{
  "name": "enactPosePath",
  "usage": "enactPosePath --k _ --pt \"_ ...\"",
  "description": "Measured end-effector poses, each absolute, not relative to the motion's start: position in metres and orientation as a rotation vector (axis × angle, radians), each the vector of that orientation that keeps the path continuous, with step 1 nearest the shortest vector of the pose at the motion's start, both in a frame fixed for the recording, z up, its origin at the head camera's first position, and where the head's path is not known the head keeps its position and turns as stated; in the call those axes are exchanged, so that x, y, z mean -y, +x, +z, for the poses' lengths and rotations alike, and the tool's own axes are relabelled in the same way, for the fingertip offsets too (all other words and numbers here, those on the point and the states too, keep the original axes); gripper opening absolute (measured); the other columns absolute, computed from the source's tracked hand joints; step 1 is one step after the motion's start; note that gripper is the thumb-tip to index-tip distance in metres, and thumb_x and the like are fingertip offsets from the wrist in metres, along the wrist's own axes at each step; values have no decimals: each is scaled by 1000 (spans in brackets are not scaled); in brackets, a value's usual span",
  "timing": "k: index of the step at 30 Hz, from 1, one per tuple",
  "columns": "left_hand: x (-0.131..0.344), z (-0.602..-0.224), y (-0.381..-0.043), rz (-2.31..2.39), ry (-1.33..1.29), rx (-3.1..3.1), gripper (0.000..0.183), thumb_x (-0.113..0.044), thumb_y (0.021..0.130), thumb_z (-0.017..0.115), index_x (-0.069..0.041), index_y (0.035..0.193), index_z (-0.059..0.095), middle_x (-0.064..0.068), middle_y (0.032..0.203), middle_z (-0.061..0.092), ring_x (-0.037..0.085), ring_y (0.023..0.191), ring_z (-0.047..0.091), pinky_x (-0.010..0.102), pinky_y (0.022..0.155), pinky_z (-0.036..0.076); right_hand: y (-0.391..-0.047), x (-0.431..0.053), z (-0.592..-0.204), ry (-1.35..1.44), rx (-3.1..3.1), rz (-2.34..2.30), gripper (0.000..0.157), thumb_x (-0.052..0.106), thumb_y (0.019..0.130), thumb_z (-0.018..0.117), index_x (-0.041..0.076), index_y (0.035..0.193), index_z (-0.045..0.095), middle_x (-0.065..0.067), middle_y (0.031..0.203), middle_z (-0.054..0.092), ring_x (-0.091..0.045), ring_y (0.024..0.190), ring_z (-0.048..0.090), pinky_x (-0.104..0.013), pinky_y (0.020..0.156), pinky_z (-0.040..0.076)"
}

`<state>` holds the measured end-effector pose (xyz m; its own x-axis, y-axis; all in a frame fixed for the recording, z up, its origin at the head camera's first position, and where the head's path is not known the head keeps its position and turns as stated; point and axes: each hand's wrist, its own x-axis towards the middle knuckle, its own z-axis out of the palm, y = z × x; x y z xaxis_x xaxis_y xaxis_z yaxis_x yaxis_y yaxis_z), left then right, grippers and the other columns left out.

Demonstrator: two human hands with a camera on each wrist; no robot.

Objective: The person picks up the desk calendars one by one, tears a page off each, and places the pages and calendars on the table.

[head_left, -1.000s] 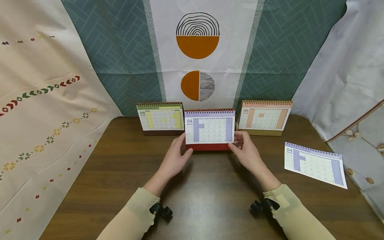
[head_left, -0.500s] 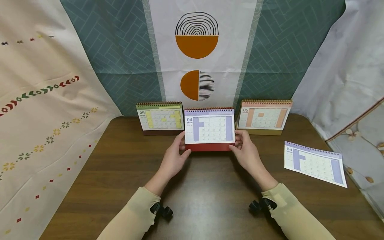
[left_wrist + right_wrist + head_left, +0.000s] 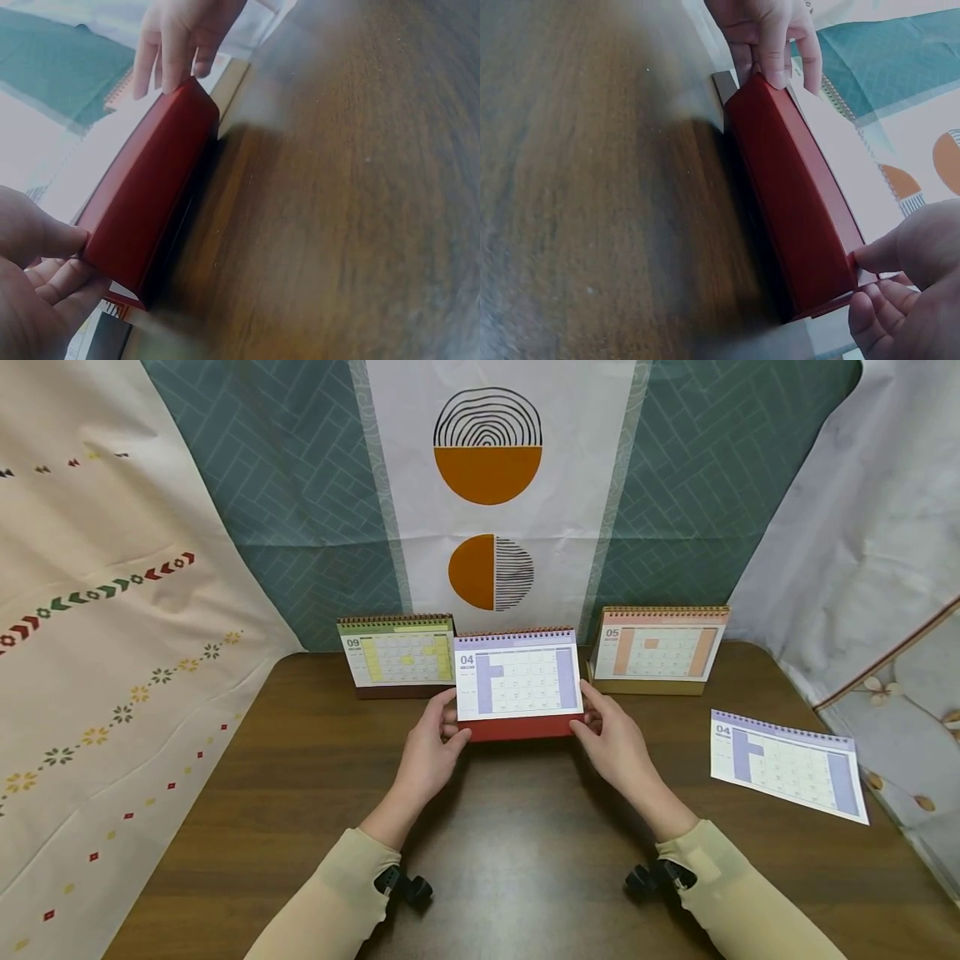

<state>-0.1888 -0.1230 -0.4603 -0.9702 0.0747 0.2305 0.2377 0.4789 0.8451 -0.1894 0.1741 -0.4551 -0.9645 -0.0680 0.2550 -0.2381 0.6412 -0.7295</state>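
Both arms reach forward from the near edge, the left forearm point(image 3: 326, 893) slanting inward to the right and the right forearm point(image 3: 746, 889) inward to the left. The long pale sleeves end short of the hands, so the left wrist point(image 3: 384, 827) and right wrist point(image 3: 672, 817) show bare skin. The left hand point(image 3: 429, 756) and right hand point(image 3: 617, 742) face each other, apart and nearly level. Each pinches between thumb and fingers, with the thumb on the near side and the fingers bent behind. The left thumb point(image 3: 64, 238) lies almost straight above curled fingers; the right thumb point(image 3: 885, 253) points across toward the other hand, its fingers bent below.
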Motion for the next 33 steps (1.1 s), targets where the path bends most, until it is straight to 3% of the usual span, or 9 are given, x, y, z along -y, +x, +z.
enactPosePath --k 9,22,33 --pt "122 -459 -188 -1497 -238 2571 72 2 101 79 -12 165 48 15 121 69 28 101 70 41 84 59 -188 -172 -455 264 2634 1155 71 3 103 76 2 167 45 -21 117 68 -37 102 69 -52 88 53" --pt "121 -461 -188 -1422 -279 2589 78 0 102 78 -16 170 43 15 125 73 27 102 70 42 86 57 -185 -171 -455 267 2669 1152 73 3 104 75 -2 168 40 -24 127 63 -38 104 65 -50 84 52" --pt "121 -460 -188 -1431 -307 2580 83 2 101 78 -18 172 40 14 122 71 28 101 70 42 87 58 -188 -172 -458 276 2677 1157 75 4 103 76 1 169 39 -26 134 62 -40 111 64 -55 91 54"
